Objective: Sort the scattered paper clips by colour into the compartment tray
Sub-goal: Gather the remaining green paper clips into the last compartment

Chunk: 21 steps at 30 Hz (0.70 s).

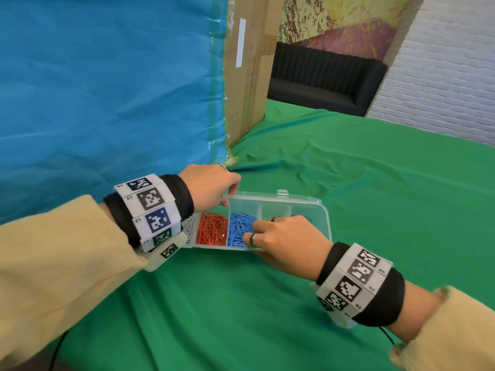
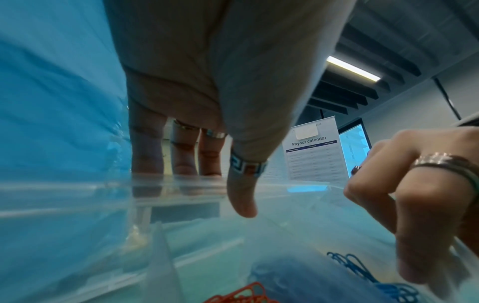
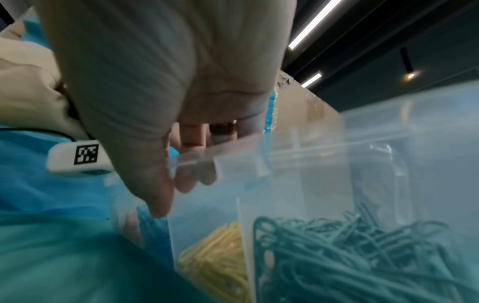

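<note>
A clear compartment tray (image 1: 324, 210) lies on the green cloth. Its compartments hold white clips (image 1: 189, 226), red clips (image 1: 213, 229), blue clips (image 1: 239, 226), yellow clips (image 3: 217, 256) and dark green clips (image 3: 350, 256). My left hand (image 1: 211, 186) grips the tray's far left rim, fingers (image 2: 182, 162) outside the wall and thumb inside. My right hand (image 1: 281, 236) curls over the near wall at the blue compartment, thumb (image 3: 155, 196) outside, fingertips inside above the blue clips (image 2: 383, 285). Whether a clip sits between them is hidden.
A tall cardboard panel (image 1: 246, 76) covered with a blue sheet (image 1: 107, 89) stands right behind the tray at the left. Green cloth (image 1: 375, 183) stretches to the right and toward me. A black sofa (image 1: 321, 79) and a white brick wall (image 1: 442, 76) are beyond.
</note>
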Each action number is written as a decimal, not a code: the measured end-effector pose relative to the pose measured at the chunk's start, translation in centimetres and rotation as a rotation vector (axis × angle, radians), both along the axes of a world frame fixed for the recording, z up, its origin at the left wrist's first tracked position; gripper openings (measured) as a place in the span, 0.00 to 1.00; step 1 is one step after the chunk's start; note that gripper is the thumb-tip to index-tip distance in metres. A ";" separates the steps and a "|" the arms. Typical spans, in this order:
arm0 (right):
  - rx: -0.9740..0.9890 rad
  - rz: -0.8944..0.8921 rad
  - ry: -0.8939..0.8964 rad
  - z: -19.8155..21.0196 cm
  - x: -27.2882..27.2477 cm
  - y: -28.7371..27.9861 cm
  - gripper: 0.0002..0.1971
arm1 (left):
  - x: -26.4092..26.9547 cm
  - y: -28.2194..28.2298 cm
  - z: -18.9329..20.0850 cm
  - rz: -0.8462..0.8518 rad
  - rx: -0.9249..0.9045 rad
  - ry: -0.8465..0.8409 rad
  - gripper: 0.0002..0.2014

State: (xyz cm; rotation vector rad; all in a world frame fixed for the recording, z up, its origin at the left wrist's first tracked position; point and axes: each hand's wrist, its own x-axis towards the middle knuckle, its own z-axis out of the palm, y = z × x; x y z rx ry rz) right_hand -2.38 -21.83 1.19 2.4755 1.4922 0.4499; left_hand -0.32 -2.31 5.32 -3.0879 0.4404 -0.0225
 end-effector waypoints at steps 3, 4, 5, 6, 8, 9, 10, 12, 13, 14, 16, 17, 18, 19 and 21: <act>-0.012 -0.023 0.002 0.9 -0.1 -2.4 0.13 | 0.5 -1.7 0.0 -0.060 -0.051 0.011 0.07; -0.021 -0.024 0.014 1.0 -0.1 -3.3 0.14 | 0.7 -2.2 -0.1 -0.084 -0.069 0.022 0.08; -0.023 -0.023 0.023 1.0 -0.1 -4.1 0.14 | 0.8 -2.6 -0.1 -0.108 -0.086 0.035 0.10; -0.013 -0.011 0.021 0.8 0.1 -5.0 0.13 | 0.8 -3.0 -0.2 -0.126 -0.098 0.052 0.11; -0.016 -0.014 0.020 0.4 0.2 -6.6 0.09 | 0.7 -3.1 -0.2 -0.136 -0.093 0.084 0.12; -0.017 -0.022 0.027 0.3 0.2 -7.2 0.08 | 0.7 -2.8 -0.2 -0.125 -0.071 0.101 0.13; -0.021 -0.024 0.024 0.1 0.3 -7.8 0.09 | 0.5 -2.4 -0.2 -0.105 -0.036 0.121 0.15; -0.022 -0.025 -0.004 -0.6 0.3 -8.8 0.09 | 0.3 -1.3 -0.3 -0.040 0.029 0.177 0.17; -0.025 -0.031 0.006 -0.8 0.3 -9.2 0.07 | 0.2 -0.9 -0.3 -0.005 0.025 0.210 0.17; -0.024 -0.043 0.015 -1.0 0.4 -9.4 0.06 | 0.1 -0.7 -0.4 0.031 -0.029 0.253 0.15; -0.017 -0.063 0.055 -1.3 0.7 -9.6 0.09 | 0.0 -0.6 -0.8 0.080 -0.237 0.321 0.09; -0.020 -0.084 0.075 -1.1 0.6 -9.5 0.10 | 0.1 -0.7 -1.0 0.082 -0.303 0.321 0.07; -0.037 -0.127 0.119 -0.6 0.5 -9.1 0.10 | 0.1 -0.8 -1.1 0.077 -0.321 0.296 0.08; -0.047 -0.176 0.198 0.0 0.6 -8.7 0.12 | 0.1 -0.9 -1.3 0.074 -0.321 0.276 0.10; 0.093 -0.248 0.430 0.7 0.9 -8.1 0.25 | 0.0 -1.0 -1.7 0.069 -0.312 0.250 0.11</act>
